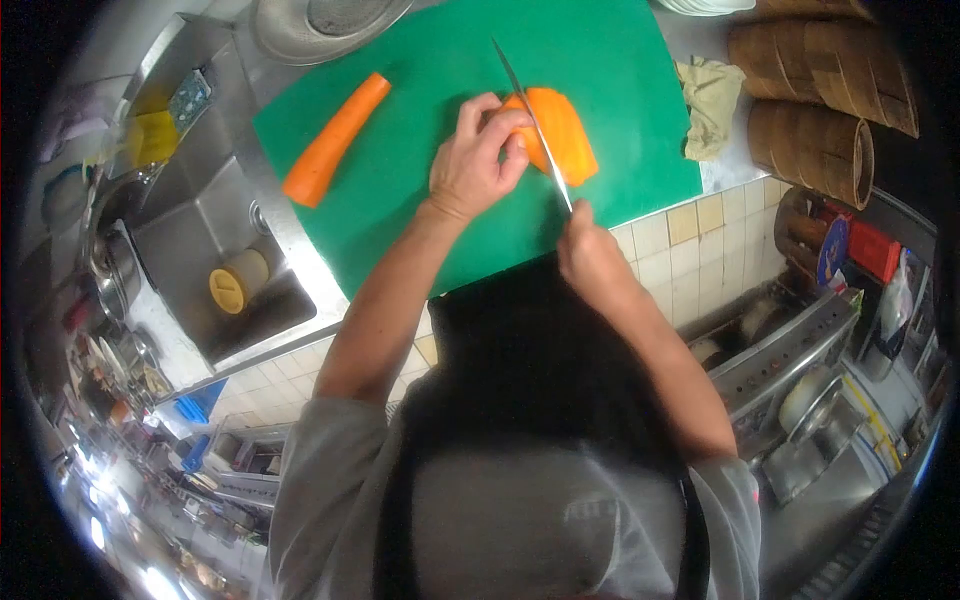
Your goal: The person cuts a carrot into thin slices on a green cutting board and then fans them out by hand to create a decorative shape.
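Observation:
On the green cutting board (pixel 440 60) lies a group of orange carrot slices (pixel 568 135), fanned out to the right of the blade. My left hand (pixel 475 165) has its fingers curled and presses on the carrot at the left side of the knife. The grip between fingertips and carrot is partly hidden. My right hand (pixel 592 250) is closed around the handle of a long knife (pixel 547 150), whose blade crosses the carrot close to my left fingertips. A peeled carrot (pixel 335 142) rests apart on the left part of the board.
Left of the board is a steel sink (pixel 185 215) holding a container with a yellow lid (pixel 230 290). A round metal pan (pixel 325 22) stands beyond the board. On the right are a crumpled cloth (pixel 712 105) and brown cylindrical containers (pixel 808 150).

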Demonstrator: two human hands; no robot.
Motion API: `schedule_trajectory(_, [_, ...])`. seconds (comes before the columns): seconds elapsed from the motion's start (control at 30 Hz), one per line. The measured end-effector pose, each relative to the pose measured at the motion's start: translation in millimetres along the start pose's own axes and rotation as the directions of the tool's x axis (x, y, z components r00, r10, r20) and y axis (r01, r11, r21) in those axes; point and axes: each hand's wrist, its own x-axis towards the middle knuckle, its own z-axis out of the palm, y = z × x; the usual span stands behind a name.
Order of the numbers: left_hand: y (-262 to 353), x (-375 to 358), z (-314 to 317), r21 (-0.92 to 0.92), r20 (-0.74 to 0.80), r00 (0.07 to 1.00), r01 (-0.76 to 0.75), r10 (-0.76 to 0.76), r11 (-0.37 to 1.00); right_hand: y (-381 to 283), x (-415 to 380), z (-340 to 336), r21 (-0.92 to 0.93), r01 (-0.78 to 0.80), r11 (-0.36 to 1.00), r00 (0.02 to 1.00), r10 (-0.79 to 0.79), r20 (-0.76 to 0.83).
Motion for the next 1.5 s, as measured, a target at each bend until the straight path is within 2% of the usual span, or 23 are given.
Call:
schedule_trajectory(0.2, [-4,2,0,0.058,-0.009,0.988,-0.154,0.155,0.986,0,34,6,0.024,0.042,0.999,0.999,-0.041,-0.023])
schedule_trajectory(0.3, [-2,0,-2,-0.016,0.041,0.999,-0.031,0.032,0.999,-3,27,1,0.060,0.039,0.997,0.999,-0.037,-0.032])
schedule_trajectory(0.63, [-1,-1,0,-0.006,-0.025,0.998,-0.050,0.050,0.999,-18,-31,-29,0.079,0.032,0.996,0.990,-0.021,-0.141])
schedule_trajectory(0.73, [-2,0,0,0.000,-0.031,0.998,-0.057,0.057,0.998,-18,-42,-31,0.059,0.076,0.995,0.976,-0.062,-0.210])
schedule_trajectory(1.13, [2,0,-1,-0.002,-0.026,0.999,-0.038,0.038,0.999,-13,-62,-25,-0.015,0.112,0.994,0.964,-0.112,-0.241])
schedule_trajectory(1.3, [4,0,-4,-0.018,0.004,1.000,0.009,-0.009,1.000,-8,-68,-19,-0.027,0.057,0.998,0.980,-0.062,-0.191])
schedule_trajectory(1.4, [1,1,-3,0.023,-0.041,0.995,-0.086,0.087,0.996,-6,-68,-22,-0.028,0.042,0.999,0.990,-0.045,-0.132])
schedule_trajectory(1.5, [3,0,-3,-0.006,-0.013,0.999,-0.039,0.039,0.999,-8,-66,-26,-0.059,0.024,0.998,0.997,-0.028,-0.066])
